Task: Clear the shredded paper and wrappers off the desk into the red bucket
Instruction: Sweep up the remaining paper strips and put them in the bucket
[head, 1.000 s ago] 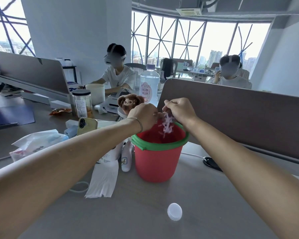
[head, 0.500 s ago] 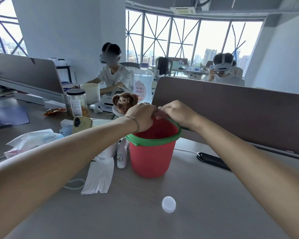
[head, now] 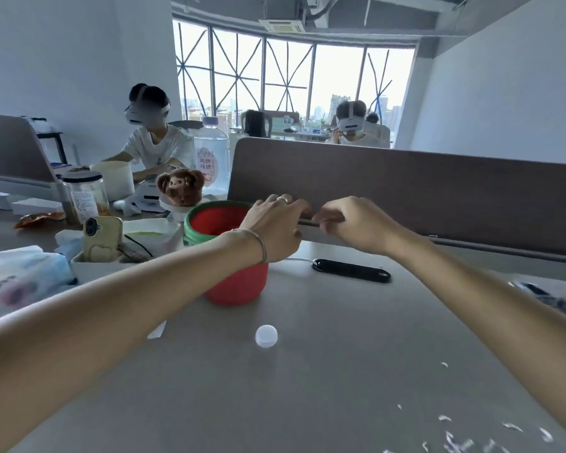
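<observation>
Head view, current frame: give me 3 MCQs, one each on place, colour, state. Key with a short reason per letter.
1. Where do the loose paper shreds lie on the desk?
A. In the near right corner
B. Against the bucket's base
C. Under the phone

2. What colour is the rim of the red bucket?
A. Yellow
B. Green
C. Black

3. What is the right hand doing?
A. Pressing flat on the desk
B. Gripping the white bottle cap
C. Raised with curled fingers, beside the left hand

Key:
1 A: the white scraps sit at the lower right of the head view, well away from the bucket.
2 B: a green band rings the bucket's mouth.
3 C: it is up near the left hand by the partition; the white bottle cap lies untouched on the desk.
</observation>
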`<move>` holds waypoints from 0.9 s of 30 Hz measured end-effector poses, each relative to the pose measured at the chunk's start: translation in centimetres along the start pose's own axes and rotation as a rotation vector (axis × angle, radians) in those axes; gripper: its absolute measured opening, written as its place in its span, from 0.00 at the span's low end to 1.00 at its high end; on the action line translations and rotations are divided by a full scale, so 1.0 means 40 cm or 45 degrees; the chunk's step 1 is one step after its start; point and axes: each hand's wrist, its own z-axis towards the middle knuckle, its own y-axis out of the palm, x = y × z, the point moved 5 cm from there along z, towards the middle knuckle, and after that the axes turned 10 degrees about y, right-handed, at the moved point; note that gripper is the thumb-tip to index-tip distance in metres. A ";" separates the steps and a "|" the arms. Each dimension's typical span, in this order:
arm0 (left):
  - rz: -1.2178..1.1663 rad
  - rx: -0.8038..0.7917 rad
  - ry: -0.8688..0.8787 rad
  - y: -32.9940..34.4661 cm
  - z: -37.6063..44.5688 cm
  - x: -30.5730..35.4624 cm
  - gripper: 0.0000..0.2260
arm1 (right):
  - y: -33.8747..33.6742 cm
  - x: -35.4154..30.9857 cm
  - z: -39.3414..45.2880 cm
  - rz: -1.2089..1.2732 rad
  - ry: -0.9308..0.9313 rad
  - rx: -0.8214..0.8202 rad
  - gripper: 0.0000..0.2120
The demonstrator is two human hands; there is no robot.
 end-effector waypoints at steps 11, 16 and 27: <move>-0.136 -0.472 0.236 0.267 -0.182 0.282 0.26 | 0.102 0.372 -0.382 -0.149 0.409 -0.141 0.13; -0.202 -0.740 0.334 0.320 -0.302 0.353 0.35 | 0.170 0.544 -0.495 -0.308 0.663 -0.340 0.32; -0.143 -0.912 0.452 0.430 -0.313 0.467 0.52 | 0.214 0.446 -0.745 -0.290 0.308 -0.514 0.42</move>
